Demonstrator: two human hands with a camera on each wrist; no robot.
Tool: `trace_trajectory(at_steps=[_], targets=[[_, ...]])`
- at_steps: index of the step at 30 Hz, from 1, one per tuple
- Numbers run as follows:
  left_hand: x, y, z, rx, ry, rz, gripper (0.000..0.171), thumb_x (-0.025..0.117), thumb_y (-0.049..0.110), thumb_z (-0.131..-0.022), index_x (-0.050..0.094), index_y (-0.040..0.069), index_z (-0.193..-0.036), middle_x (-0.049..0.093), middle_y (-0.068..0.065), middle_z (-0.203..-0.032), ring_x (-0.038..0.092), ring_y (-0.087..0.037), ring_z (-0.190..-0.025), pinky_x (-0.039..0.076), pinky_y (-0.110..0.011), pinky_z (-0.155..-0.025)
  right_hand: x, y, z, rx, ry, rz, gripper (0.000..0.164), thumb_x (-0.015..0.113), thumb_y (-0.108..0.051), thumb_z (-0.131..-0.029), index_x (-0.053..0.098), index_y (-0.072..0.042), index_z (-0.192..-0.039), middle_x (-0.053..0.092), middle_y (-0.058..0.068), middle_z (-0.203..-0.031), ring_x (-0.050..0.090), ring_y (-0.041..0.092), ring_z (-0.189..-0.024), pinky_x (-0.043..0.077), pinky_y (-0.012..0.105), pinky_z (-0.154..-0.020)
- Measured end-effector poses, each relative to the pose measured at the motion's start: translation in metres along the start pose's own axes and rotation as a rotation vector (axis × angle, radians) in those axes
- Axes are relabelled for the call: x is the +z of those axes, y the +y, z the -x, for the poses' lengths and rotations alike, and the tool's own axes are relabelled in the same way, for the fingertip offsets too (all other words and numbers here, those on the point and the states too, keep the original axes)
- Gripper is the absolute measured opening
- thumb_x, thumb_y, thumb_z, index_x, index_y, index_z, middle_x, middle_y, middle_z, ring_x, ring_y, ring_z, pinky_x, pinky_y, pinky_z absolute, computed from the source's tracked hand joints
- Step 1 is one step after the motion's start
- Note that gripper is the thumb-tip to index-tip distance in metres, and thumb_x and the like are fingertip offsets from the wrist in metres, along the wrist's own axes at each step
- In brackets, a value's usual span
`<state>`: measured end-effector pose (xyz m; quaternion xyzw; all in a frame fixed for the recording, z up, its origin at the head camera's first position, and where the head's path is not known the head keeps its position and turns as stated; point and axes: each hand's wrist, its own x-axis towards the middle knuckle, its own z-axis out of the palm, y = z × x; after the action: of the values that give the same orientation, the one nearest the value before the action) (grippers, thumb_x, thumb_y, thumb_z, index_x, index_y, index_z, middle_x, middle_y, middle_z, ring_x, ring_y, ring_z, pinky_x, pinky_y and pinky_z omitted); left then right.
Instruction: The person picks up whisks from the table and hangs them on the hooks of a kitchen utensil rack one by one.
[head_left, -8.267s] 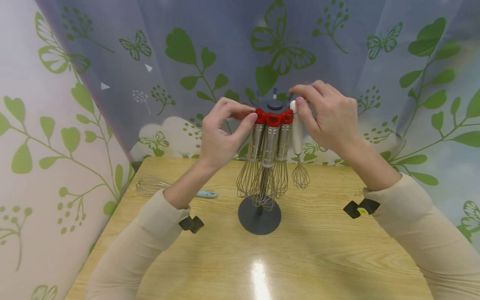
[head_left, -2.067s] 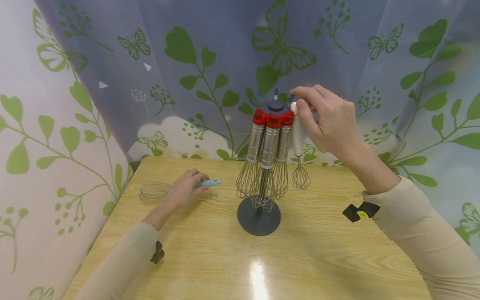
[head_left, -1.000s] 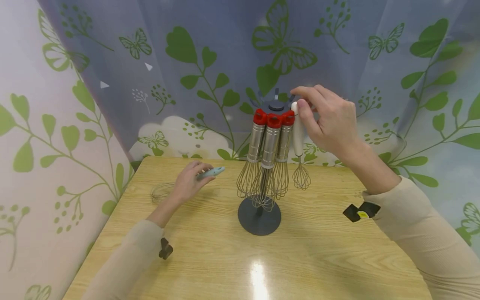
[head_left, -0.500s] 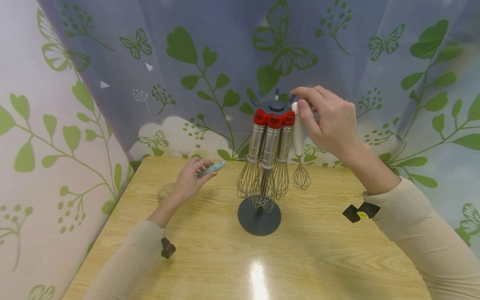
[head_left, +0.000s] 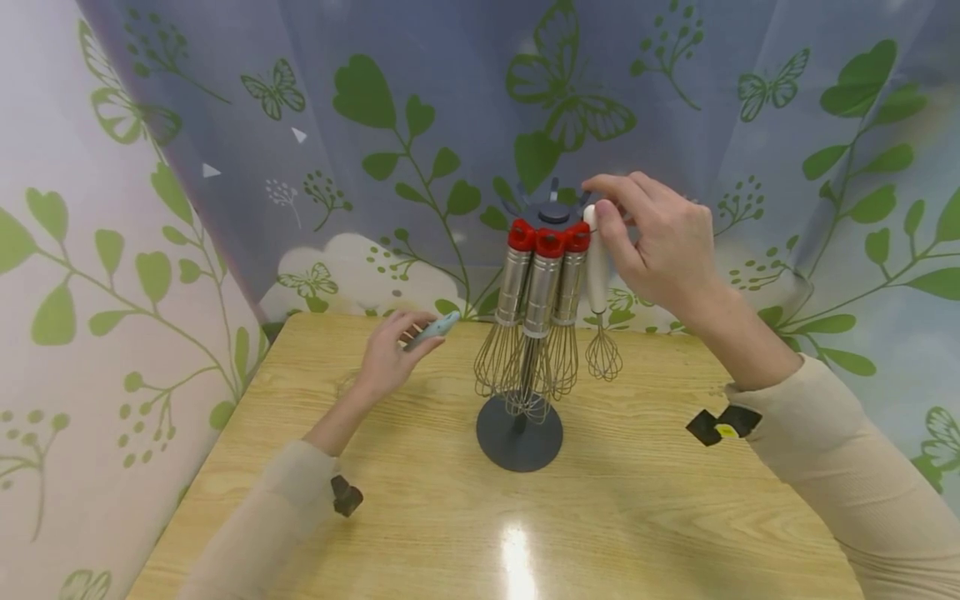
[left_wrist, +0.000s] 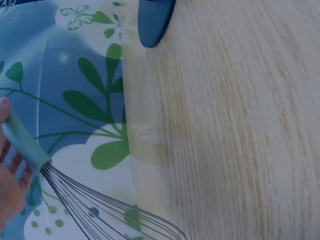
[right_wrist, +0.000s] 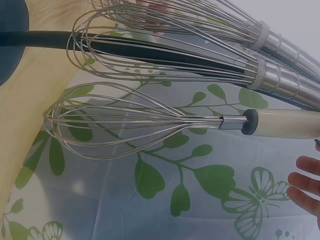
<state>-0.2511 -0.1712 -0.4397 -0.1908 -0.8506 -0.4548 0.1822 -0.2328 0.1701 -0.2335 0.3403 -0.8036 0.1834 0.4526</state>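
My left hand [head_left: 390, 350] grips the light blue handle of a balloon whisk [head_left: 438, 327], held at the table's back left. In the left wrist view, the wire end of this whisk [left_wrist: 100, 200] points down and right; in the head view my hand and forearm mostly hide it. My right hand [head_left: 663, 242] holds a hook at the top of the dark whisk stand [head_left: 519, 446] between thumb and index finger, beside the cream-handled small whisk [head_left: 596, 279]. In the right wrist view, its other fingers [right_wrist: 305, 181] stay apart from that handle. Three red-topped steel whisks [head_left: 540, 292] hang on the stand.
The stand rises from a round base on a wooden table [head_left: 645, 500]. A patterned curtain [head_left: 420, 150] hangs close behind the table, and another patterned sheet [head_left: 112, 333] lines its left side. Bare hooks show at the back of the stand.
My left hand went from a red-topped whisk to the blue whisk on the table, took hold of it, and moved it right and back, handle tilting up. My right hand stays at the hook.
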Motion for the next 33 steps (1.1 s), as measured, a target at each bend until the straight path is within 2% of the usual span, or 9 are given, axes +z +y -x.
trace_trajectory(at_steps=[7, 14, 23, 29, 33], targets=[[0.004, 0.009, -0.002, 0.026, 0.028, 0.065, 0.034, 0.083, 0.01, -0.091, 0.073, 0.001, -0.121, 0.07, -0.019, -0.111, 0.07, -0.028, -0.09, 0.057, -0.022, -0.079, 0.0, 0.001, 0.0, 0.003, 0.001, -0.003, 0.052, 0.036, -0.04, -0.111, 0.075, -0.006, -0.118, 0.075, 0.016, -0.093, 0.072, 0.032, -0.071, 0.038, 0.036, -0.046], [0.008, 0.018, -0.004, 0.001, 0.048, 0.121, 0.032, 0.082, 0.012, -0.092, 0.072, 0.0, -0.121, 0.07, -0.02, -0.111, 0.07, -0.031, -0.092, 0.055, -0.021, -0.08, -0.001, 0.001, 0.0, 0.0, -0.016, 0.002, 0.05, 0.037, -0.039, -0.111, 0.075, -0.007, -0.119, 0.075, 0.015, -0.092, 0.072, 0.031, -0.072, 0.04, 0.037, -0.047], [0.011, 0.032, -0.013, -0.027, 0.09, 0.232, 0.032, 0.079, 0.013, -0.095, 0.071, 0.002, -0.124, 0.068, -0.018, -0.112, 0.063, -0.013, -0.094, 0.054, -0.016, -0.081, 0.0, 0.001, 0.001, -0.001, -0.004, -0.004, 0.051, 0.037, -0.039, -0.111, 0.075, -0.006, -0.118, 0.076, 0.016, -0.093, 0.072, 0.031, -0.071, 0.039, 0.037, -0.047], [0.011, 0.041, -0.016, -0.048, 0.118, 0.292, 0.033, 0.079, 0.011, -0.095, 0.07, -0.001, -0.125, 0.069, -0.021, -0.116, 0.063, -0.019, -0.095, 0.056, -0.024, -0.083, 0.001, 0.001, 0.0, 0.001, -0.001, -0.008, 0.049, 0.038, -0.037, -0.11, 0.075, -0.006, -0.118, 0.076, 0.016, -0.094, 0.072, 0.031, -0.07, 0.036, 0.035, -0.046], [0.011, 0.046, -0.017, -0.075, 0.138, 0.33, 0.032, 0.078, 0.01, -0.095, 0.069, -0.002, -0.124, 0.069, -0.022, -0.116, 0.062, -0.015, -0.094, 0.056, -0.028, -0.083, 0.001, 0.001, 0.0, 0.005, -0.009, -0.011, 0.048, 0.038, -0.037, -0.11, 0.075, -0.007, -0.119, 0.076, 0.016, -0.095, 0.072, 0.031, -0.071, 0.036, 0.034, -0.046]])
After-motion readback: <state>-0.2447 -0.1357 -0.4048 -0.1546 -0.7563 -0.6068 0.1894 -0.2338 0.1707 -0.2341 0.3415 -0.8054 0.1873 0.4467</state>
